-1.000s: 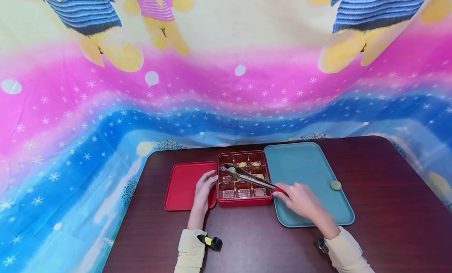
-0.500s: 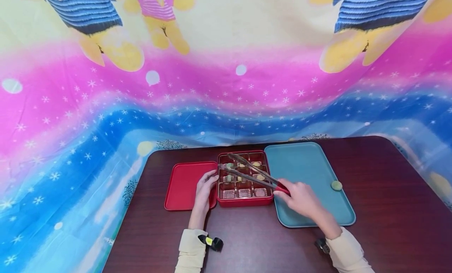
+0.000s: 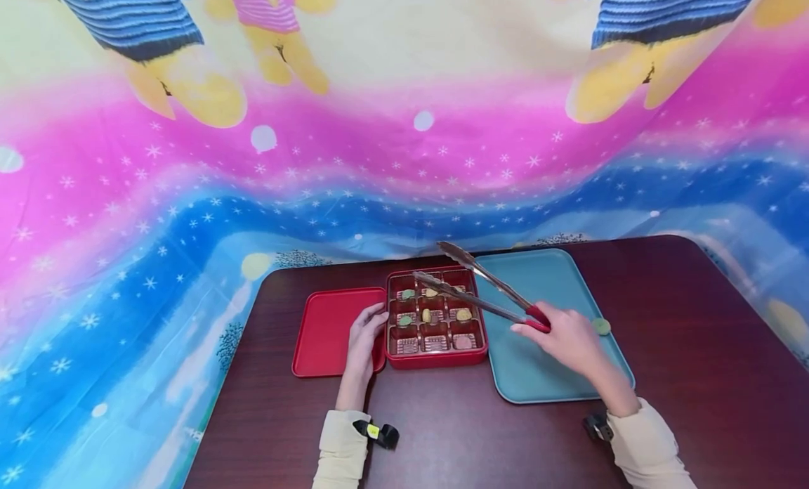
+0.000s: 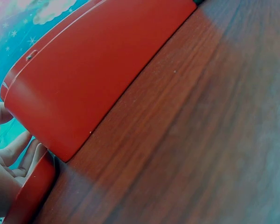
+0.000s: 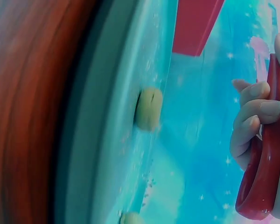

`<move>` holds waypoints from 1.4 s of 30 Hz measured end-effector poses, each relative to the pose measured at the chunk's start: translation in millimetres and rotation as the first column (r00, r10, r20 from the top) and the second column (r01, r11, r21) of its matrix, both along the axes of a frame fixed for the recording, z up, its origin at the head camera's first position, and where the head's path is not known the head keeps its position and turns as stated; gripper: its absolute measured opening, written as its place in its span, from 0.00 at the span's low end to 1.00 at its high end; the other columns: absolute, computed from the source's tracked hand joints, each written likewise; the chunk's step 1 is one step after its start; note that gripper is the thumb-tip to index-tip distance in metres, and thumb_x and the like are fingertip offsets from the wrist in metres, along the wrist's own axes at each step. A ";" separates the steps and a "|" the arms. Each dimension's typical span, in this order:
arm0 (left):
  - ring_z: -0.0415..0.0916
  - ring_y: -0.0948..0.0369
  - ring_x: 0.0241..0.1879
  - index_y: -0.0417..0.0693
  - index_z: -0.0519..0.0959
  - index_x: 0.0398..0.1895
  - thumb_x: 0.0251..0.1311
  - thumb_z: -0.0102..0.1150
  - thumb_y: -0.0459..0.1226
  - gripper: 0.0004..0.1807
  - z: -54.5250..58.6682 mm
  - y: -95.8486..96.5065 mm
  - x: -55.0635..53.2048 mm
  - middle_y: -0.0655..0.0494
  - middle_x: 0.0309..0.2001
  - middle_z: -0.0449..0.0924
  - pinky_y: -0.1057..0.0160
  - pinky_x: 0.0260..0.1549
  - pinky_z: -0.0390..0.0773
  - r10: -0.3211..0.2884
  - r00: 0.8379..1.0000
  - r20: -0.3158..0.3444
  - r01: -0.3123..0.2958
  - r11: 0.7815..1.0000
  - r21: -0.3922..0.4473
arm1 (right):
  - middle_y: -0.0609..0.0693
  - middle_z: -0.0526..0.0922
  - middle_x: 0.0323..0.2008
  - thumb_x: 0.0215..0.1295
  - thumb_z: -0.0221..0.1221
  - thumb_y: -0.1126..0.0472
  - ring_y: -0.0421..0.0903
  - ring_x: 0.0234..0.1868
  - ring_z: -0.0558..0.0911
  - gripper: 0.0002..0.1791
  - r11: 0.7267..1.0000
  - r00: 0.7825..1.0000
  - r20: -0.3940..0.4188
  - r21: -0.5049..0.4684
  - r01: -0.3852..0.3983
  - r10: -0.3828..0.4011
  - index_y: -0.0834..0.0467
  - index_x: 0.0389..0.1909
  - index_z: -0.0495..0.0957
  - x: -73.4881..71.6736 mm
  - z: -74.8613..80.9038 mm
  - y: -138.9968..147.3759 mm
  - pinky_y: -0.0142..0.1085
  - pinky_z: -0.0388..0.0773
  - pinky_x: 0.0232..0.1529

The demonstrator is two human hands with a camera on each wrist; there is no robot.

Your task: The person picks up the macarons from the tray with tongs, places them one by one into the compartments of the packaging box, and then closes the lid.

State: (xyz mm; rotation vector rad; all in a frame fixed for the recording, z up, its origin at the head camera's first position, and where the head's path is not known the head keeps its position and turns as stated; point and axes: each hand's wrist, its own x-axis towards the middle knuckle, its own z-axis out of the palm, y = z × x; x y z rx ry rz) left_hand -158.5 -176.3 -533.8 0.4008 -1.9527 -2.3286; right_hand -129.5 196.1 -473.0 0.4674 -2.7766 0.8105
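Note:
My right hand (image 3: 569,340) grips the red handles of metal tongs (image 3: 480,272), whose arms stand spread with nothing between the tips. They reach over the back right of a red box (image 3: 436,361). The box's brown divided insert holds small macaron-like pieces: green ones (image 3: 406,321) on the left, yellow ones (image 3: 464,314) in the middle and right, a pinkish one (image 3: 464,342) front right. With relaxed fingers, my left hand (image 3: 362,341) rests against the box's left side; the left wrist view shows the fingers at the box's corner (image 4: 42,135).
A red lid (image 3: 335,327) lies left of the box, partly under my left hand. On the right is a teal tray (image 3: 531,285) with a green macaron-like piece (image 3: 600,327) at its right edge. The right wrist view shows another such piece (image 5: 131,218). A dark wooden table (image 3: 455,433) carries everything.
The tongs have opened, leaving a green piece in the box's back left compartment. My right hand has drawn them up and to the right. My left hand stays at the box.

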 end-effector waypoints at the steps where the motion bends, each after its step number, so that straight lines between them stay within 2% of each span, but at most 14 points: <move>1: 0.79 0.58 0.51 0.35 0.79 0.63 0.68 0.62 0.35 0.22 0.2 -0.2 0.2 0.45 0.58 0.80 0.64 0.53 0.78 0.002 1.000 0.002 -0.002 1.000 0.000 | 0.43 0.67 0.18 0.58 0.76 0.50 0.43 0.19 0.66 0.21 1.000 1.000 0.010 0.008 0.007 -0.007 0.57 0.35 0.74 0.3 1.1 3.6 0.35 0.64 0.20; 5: 0.79 0.57 0.52 0.35 0.79 0.63 0.68 0.62 0.35 0.22 0.7 -0.6 0.9 0.44 0.59 0.79 0.63 0.54 0.77 0.004 1.000 0.003 -0.004 1.000 -0.001 | 0.43 0.66 0.18 0.60 0.75 0.49 0.42 0.18 0.65 0.21 0.999 1.000 0.011 0.033 0.015 -0.015 0.55 0.31 0.72 2.2 2.6 18.7 0.35 0.63 0.19; 12: 0.78 0.57 0.53 0.36 0.79 0.63 0.68 0.63 0.36 0.22 1.1 -0.4 1.6 0.44 0.60 0.79 0.62 0.55 0.77 0.000 1.000 0.000 0.000 1.000 0.000 | 0.40 0.58 0.14 0.62 0.73 0.52 0.38 0.14 0.58 0.23 0.999 0.996 -0.077 0.015 0.037 -0.035 0.51 0.22 0.66 6.5 -4.9 46.8 0.33 0.57 0.17; 20: 0.79 0.58 0.52 0.34 0.79 0.62 0.69 0.62 0.36 0.22 1.2 1.0 1.5 0.44 0.58 0.80 0.64 0.53 0.77 0.006 1.000 -0.015 -0.006 1.000 -0.005 | 0.40 0.57 0.13 0.62 0.73 0.53 0.38 0.12 0.56 0.25 0.994 0.995 -0.084 0.087 0.062 -0.055 0.49 0.17 0.65 15.1 -5.4 74.6 0.33 0.56 0.17; 28: 0.79 0.58 0.51 0.34 0.79 0.62 0.68 0.63 0.35 0.21 -0.3 0.7 1.7 0.43 0.57 0.81 0.63 0.53 0.78 0.010 1.000 -0.012 -0.010 1.000 -0.004 | 0.38 0.54 0.14 0.62 0.72 0.53 0.35 0.14 0.53 0.27 0.986 0.995 -0.093 0.157 0.048 -0.034 0.47 0.16 0.63 28.6 -10.6 103.2 0.31 0.54 0.17; 36: 0.80 0.59 0.50 0.34 0.79 0.62 0.68 0.63 0.36 0.21 -0.3 0.7 1.9 0.45 0.57 0.81 0.62 0.54 0.78 0.010 1.000 -0.003 -0.010 1.000 -0.005 | 0.39 0.56 0.13 0.62 0.72 0.50 0.36 0.13 0.55 0.27 0.974 0.995 -0.062 0.210 0.087 -0.076 0.48 0.17 0.63 38.0 -14.3 120.1 0.32 0.55 0.17; 42: 0.79 0.58 0.51 0.35 0.79 0.62 0.68 0.63 0.37 0.22 -0.2 0.0 1.7 0.44 0.57 0.80 0.61 0.55 0.77 0.009 1.000 -0.001 -0.009 1.000 -0.013 | 0.36 0.53 0.14 0.60 0.74 0.50 0.34 0.14 0.52 0.29 0.970 0.991 -0.125 0.228 0.084 -0.056 0.45 0.15 0.61 40.2 -18.1 128.4 0.31 0.51 0.18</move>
